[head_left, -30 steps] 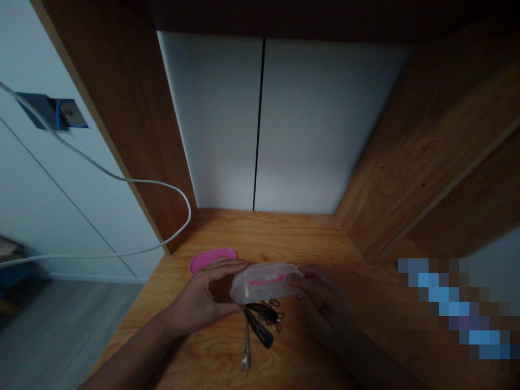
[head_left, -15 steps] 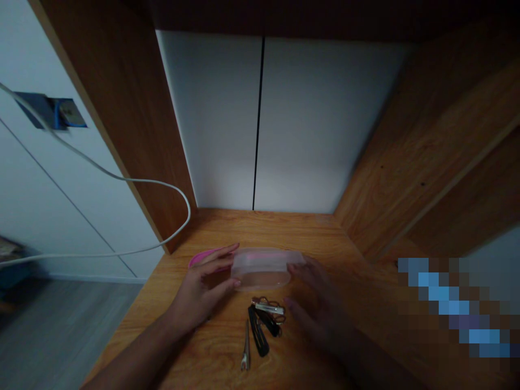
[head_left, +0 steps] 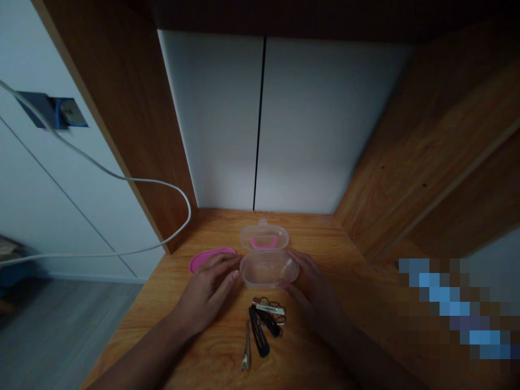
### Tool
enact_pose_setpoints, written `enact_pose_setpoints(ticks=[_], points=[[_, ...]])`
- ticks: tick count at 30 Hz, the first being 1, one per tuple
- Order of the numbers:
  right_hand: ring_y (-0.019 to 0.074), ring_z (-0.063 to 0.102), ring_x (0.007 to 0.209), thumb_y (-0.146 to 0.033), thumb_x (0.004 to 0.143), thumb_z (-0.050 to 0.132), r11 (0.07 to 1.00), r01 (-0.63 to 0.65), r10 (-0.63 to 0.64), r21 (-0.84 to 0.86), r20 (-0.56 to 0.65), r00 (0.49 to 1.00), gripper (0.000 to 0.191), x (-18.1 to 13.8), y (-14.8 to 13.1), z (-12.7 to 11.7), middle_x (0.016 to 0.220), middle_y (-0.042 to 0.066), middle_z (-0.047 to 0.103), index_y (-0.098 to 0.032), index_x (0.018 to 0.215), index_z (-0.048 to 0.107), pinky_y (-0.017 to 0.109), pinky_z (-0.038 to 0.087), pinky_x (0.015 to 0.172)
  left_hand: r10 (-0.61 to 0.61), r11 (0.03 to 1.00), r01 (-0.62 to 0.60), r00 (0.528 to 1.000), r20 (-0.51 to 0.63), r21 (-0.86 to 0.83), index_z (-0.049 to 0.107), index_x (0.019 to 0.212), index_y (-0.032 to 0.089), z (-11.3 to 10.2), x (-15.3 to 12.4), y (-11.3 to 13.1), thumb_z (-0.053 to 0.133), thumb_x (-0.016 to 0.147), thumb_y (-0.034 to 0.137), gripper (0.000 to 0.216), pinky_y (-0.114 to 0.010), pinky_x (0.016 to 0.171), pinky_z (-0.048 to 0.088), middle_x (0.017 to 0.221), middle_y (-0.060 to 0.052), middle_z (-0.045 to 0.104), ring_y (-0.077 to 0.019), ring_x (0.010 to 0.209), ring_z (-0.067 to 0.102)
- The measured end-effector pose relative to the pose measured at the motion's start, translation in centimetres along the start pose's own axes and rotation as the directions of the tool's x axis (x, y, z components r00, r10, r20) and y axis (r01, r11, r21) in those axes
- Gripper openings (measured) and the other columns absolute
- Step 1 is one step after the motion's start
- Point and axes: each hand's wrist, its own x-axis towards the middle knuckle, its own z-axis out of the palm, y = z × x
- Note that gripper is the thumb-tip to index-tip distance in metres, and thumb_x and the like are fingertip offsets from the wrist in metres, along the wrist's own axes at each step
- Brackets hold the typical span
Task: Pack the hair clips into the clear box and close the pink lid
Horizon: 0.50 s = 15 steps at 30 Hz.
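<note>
We saw a clear plastic oval box (head_left: 268,271) standing open on a honey-brown wood-grain counter (head_left: 312,238), with its matching clear lid (head_left: 264,237) lying just behind it, touching its far edge and showing a curved pink strip inside. The box sat between the person's two hands. The left hand (head_left: 207,295) lay at the box's left end, its fingers (head_left: 225,265) spread open with the tips touching or just beside the plastic. The right hand (head_left: 314,292), dimmer in the shadow, lay at the right end, its fingers (head_left: 294,260) also open and not curled around the box; we could not tell whether either hand was pressing on it.

A flat pink oval lid (head_left: 211,259) lay on the counter just left of the box, partly behind the left fingers. Nearer us, below the box, lay a small cluster of black snap hair clips (head_left: 259,338), a silver hair clip (head_left: 268,309), and a slim metal clip (head_left: 246,346). A white cable (head_left: 122,176) ran across the left, from a blue wall fitting (head_left: 67,112). A pixelated patch covered the lower right.
</note>
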Motion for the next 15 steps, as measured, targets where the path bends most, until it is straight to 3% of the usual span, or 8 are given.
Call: enact_pose_setpoints(ticks=[8, 15], points=[[0.027, 0.051, 0.131, -0.032, 0.094, 0.059, 0.999, -0.049, 0.049, 0.016, 0.021, 0.999, 0.04, 0.3, 0.7, 0.3, 0.139, 0.009, 0.056, -0.027, 0.133, 0.055, 0.053, 0.041, 0.112, -0.054, 0.997, 0.059, 0.994, -0.099, 0.046, 0.071, 0.106, 0.021, -0.6, 0.3, -1.5, 0.052, 0.096, 0.028, 0.023, -0.039, 0.092, 0.052, 0.11, -0.008, 0.072, -0.0241, 0.104, 0.065], [0.0272, 0.049, 0.13, -0.032, 0.095, 0.057, 0.998, -0.041, 0.041, 0.046, 0.011, 0.999, 0.035, 0.5, 0.5, 0.1, 0.138, 0.01, 0.051, -0.029, 0.13, 0.056, 0.055, 0.041, 0.111, -0.048, 0.998, 0.051, 0.997, -0.065, 0.045, 0.072, 0.105, 0.022, -0.4, 0.3, -1.3, 0.053, 0.094, 0.026, 0.023, -0.041, 0.095, 0.051, 0.11, -0.007, 0.073, -0.0244, 0.105, 0.065]])
